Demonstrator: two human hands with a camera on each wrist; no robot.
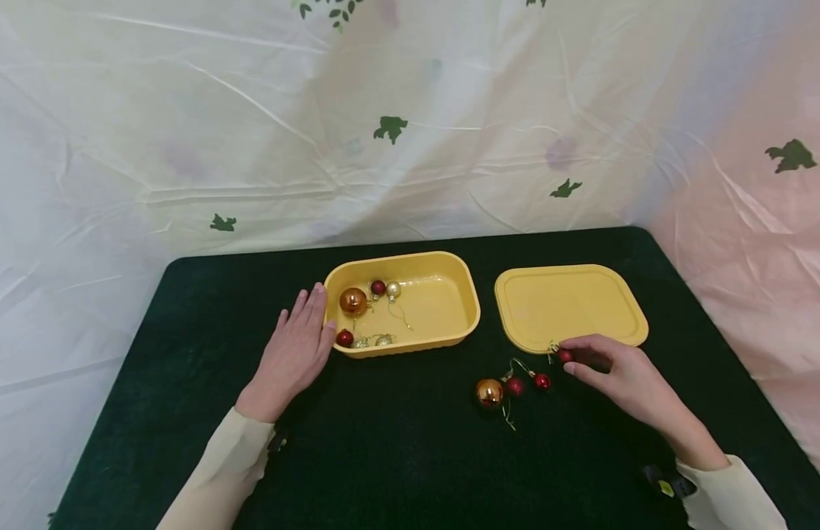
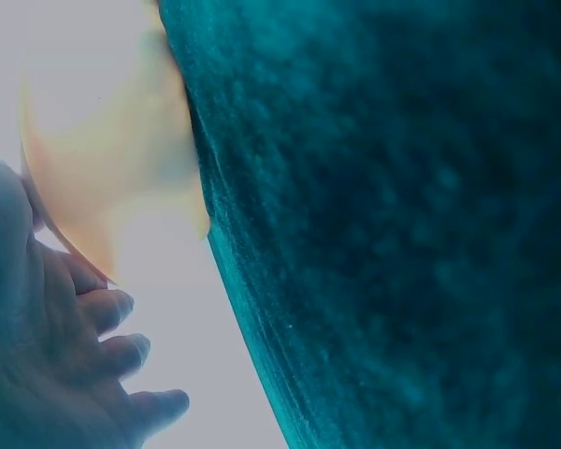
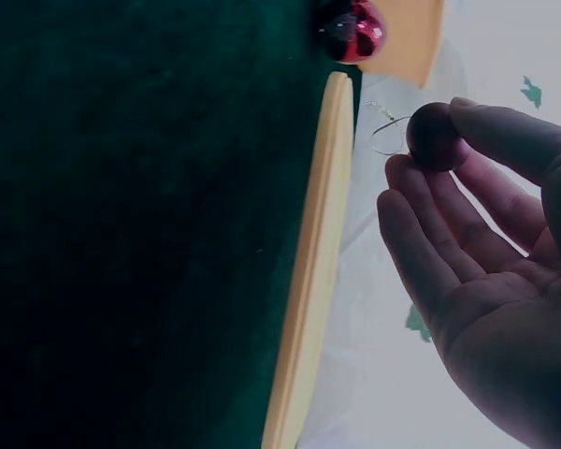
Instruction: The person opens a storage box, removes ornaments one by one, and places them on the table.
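Note:
My left hand (image 1: 296, 346) lies with straight fingers against the left end of a yellow container (image 1: 443, 342). Inside that container are a copper bauble (image 1: 353, 302), a dark red bauble (image 1: 378, 287), a bright red bauble (image 1: 344, 338) and several gold baubles, mostly toward its left side. In the right wrist view, my right hand (image 3: 491, 234) pinches a small dark red bauble (image 3: 436, 137) between thumb and fingers, its thin loop sticking out. The head view has this hand just over the front edge of a flat yellow lid (image 1: 569, 302).
On the dark green cloth (image 1: 397, 456), in front of the lid, lie a copper bauble (image 1: 489, 394) and two red baubles, one of them shiny (image 1: 542, 381), with gold strings. A pale patterned curtain (image 1: 450, 147) hangs behind the table.

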